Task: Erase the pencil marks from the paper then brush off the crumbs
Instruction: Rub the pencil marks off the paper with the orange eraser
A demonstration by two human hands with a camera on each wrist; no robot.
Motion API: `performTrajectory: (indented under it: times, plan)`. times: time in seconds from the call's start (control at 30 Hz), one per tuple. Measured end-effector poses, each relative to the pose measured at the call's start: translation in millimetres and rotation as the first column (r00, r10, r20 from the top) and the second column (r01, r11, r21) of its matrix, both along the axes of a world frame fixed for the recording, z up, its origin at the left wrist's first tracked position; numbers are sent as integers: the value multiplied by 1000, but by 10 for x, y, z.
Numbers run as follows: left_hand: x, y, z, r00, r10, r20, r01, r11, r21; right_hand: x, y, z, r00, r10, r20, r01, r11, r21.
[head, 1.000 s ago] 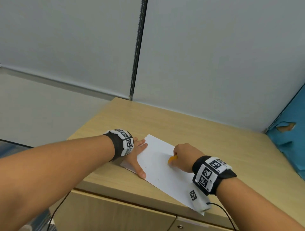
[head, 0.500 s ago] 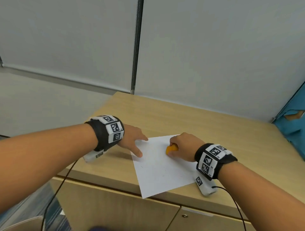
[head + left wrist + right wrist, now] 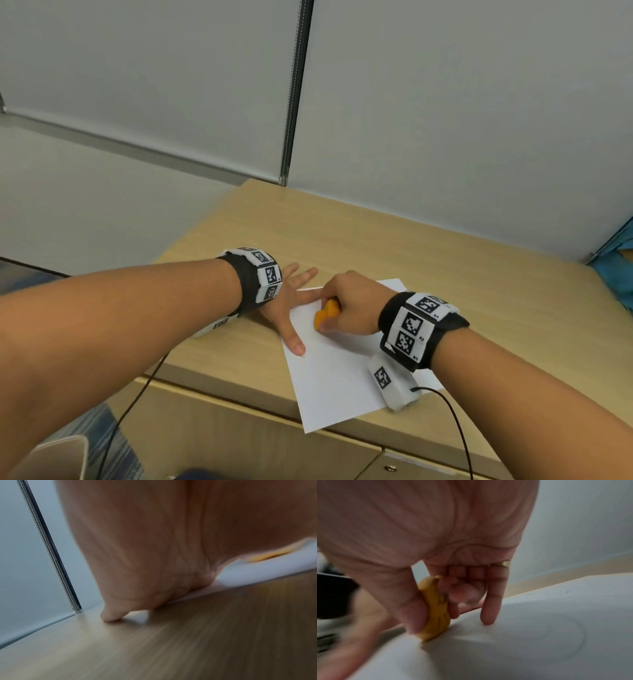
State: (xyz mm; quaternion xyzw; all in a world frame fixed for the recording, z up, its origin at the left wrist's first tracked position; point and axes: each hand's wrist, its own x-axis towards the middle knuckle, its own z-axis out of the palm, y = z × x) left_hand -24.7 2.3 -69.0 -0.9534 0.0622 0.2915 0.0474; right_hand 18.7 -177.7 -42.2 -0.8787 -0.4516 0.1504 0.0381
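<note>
A white sheet of paper [image 3: 337, 380] lies on the wooden tabletop [image 3: 411, 253], its near corner hanging over the front edge. My left hand [image 3: 294, 305] lies flat with fingers spread, pressing the sheet's left edge. My right hand [image 3: 349, 305] pinches an orange eraser [image 3: 326, 313] between thumb and fingers, its lower edge on the paper. The right wrist view shows the eraser [image 3: 435, 609] against the paper [image 3: 539, 635], with a faint pencil circle [image 3: 573, 632] to its right. In the left wrist view the palm [image 3: 154, 547] rests on the table beside the paper [image 3: 257, 573].
Grey blinds with a bead chain [image 3: 291, 102] close the back of the table. A blue panel [image 3: 620, 274] stands at the far right. Cabinet fronts [image 3: 239, 438] sit under the table's front edge. Cables [image 3: 455, 421] trail from both wristbands.
The right hand with the eraser has shifted left toward the left hand. The left hand has flattened and spread its fingers along the paper's left edge.
</note>
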Motion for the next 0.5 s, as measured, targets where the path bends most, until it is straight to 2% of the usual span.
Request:
performTrajectory:
  times: [0.07, 0.13, 0.27, 0.3, 0.43, 0.5]
  plan:
    - [1, -1, -7, 1000, 13, 0, -13, 1000, 0, 179, 38, 3, 992, -103, 73, 98, 993, 70]
    - [20, 4, -23, 1000, 11, -1, -11, 1000, 4, 206, 78, -20, 986, -144, 80, 133, 983, 125]
    - [42, 21, -53, 1000, -2, -8, 2, 999, 45, -144, 92, -69, 997, 51, -62, -52, 999, -17]
    - [37, 20, -54, 1000, -1, -8, 1, 999, 42, -148, 93, -50, 996, 56, -71, -59, 998, -35]
    - [24, 15, -47, 1000, 9, 11, -9, 1000, 13, 241, 138, 23, 989, -140, 42, 137, 989, 60]
    - [22, 11, -32, 1000, 6, 6, -6, 1000, 26, 190, 153, 6, 990, -139, 38, 136, 988, 68]
